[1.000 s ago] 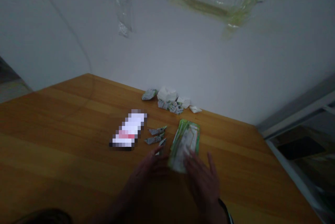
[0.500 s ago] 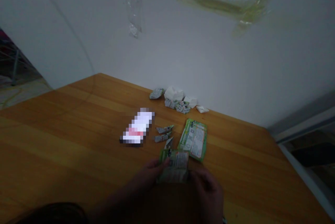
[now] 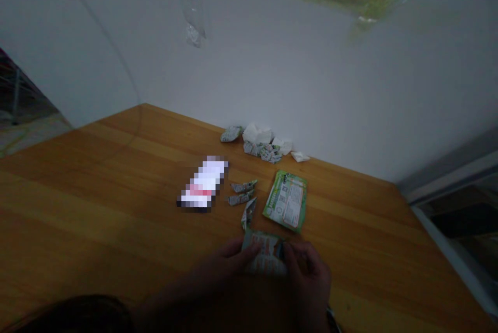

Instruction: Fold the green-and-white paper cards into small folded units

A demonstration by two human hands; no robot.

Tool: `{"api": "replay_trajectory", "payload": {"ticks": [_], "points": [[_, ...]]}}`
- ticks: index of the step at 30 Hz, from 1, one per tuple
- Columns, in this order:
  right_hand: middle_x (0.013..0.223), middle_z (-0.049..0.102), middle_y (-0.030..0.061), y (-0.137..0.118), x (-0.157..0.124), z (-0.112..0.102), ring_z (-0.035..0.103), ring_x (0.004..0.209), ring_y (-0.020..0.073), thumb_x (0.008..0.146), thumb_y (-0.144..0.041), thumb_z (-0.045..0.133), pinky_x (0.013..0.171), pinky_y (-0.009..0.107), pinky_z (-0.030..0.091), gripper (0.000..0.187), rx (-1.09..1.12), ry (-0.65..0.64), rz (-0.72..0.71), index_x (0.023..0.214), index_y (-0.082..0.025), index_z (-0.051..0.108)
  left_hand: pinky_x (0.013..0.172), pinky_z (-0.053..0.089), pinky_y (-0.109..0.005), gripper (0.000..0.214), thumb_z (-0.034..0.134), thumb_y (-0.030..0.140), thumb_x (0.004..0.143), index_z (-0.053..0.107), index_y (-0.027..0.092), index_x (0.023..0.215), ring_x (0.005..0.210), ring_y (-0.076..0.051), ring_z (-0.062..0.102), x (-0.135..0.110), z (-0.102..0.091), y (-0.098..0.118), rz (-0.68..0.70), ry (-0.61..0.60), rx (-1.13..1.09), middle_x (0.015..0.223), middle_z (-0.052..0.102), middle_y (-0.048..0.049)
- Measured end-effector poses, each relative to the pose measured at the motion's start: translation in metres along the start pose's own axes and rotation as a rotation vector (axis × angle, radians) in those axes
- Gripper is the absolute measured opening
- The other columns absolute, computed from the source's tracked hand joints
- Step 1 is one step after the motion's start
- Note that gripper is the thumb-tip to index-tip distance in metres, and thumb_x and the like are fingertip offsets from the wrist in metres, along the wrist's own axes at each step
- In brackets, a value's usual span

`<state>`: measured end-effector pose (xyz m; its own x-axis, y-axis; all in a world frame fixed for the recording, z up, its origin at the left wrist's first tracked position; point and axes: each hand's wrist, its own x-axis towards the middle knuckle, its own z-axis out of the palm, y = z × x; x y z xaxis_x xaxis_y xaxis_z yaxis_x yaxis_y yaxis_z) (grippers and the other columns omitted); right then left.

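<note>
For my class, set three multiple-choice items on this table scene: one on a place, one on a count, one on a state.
1. Where is the green printed sheet?
A. Right of the small folded paper pieces
B. On the floor
C. Against the wall

2. How many small folded paper pieces are there?
A. Two
B. Three
C. Five

3. What do the left hand and right hand do with the printed paper piece?
A. Both hold it
B. Only one touches it
C. Neither touches it

Answers:
1. A, it lies just right of them.
2. B, three lie together.
3. A, both grip it.

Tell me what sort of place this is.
Likely a plain indoor room with a work table: a wooden tabletop against a white wall, holding small folded paper pieces and a green printed packet.
</note>
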<state>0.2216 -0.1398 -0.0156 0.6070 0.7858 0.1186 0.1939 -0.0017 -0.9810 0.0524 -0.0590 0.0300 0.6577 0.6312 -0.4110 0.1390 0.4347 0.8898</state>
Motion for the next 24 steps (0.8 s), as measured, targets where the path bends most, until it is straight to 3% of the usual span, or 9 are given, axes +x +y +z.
{"api": "replay_trajectory", "payload": {"ticks": [10,16,24], "points": [[0.059,0.064,-0.0002,-0.0044,-0.0028,-0.0020,0.058,0.053,0.0130,0.076,-0.030,0.070,0.049,0.020,0.048,0.018,-0.009,-0.003,-0.070,0.065,-0.017,0.067,0.089,0.045,-0.038,0.041,0.057,0.053,0.080,0.072,0.019,0.096,0.095,-0.026,0.064,0.0007,0.0019,-0.0005,-0.085,0.040,-0.059,0.094,0.075,-0.0030],[0.062,0.065,0.0009,-0.0058,-0.0028,-0.0049,0.060,0.056,0.0139,0.076,-0.028,0.070,0.052,0.021,0.049,0.015,-0.009,-0.016,-0.112,0.067,-0.017,0.069,0.088,0.045,-0.035,0.038,0.059,0.051,0.080,0.072,0.019,0.097,0.097,-0.025,0.064,0.0008,0.0024,-0.0005,-0.053,-0.011,-0.147,0.094,0.075,-0.0027],[0.066,0.064,0.0017,-0.0052,-0.0039,-0.0056,0.060,0.061,0.0151,0.079,-0.029,0.068,0.056,0.023,0.050,0.015,0.003,-0.051,-0.088,0.070,-0.017,0.067,0.088,0.046,-0.034,0.039,0.061,0.051,0.078,0.072,0.018,0.096,0.097,-0.026,0.064,-0.0001,0.0021,-0.0010,-0.059,0.019,-0.137,0.095,0.075,-0.0020]]}}
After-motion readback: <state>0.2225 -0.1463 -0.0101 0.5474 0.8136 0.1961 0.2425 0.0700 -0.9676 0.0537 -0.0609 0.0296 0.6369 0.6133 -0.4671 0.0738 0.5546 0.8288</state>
